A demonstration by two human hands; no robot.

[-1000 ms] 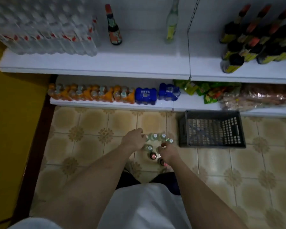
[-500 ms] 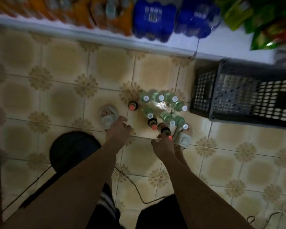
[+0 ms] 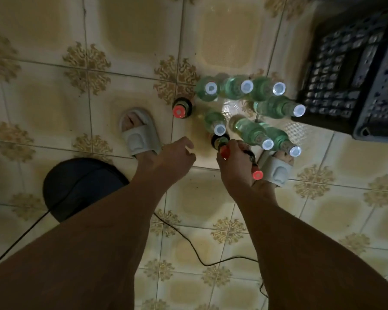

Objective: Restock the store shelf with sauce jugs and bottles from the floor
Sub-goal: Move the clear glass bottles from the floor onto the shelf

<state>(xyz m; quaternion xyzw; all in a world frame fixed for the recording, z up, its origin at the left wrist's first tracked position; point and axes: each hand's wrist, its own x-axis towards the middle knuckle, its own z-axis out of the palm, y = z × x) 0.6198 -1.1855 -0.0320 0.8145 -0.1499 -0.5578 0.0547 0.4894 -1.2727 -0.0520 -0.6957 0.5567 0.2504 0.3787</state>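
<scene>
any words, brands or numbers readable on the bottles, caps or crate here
None can be read.
Green bottles: labels seen from above and blurred, no text legible.
Dark bottles with red caps: labels hidden or too dark; caps plain.
White caps: no print visible.
Crate: no lettering visible.
Slippers: no readable mark.

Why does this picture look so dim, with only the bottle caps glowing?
Head view: dim overall, forearms in shadow; the white caps and red cap by the right hand catch light; glare on the floor tile; the crate is blurred; wide-angle bending at the edges.
</scene>
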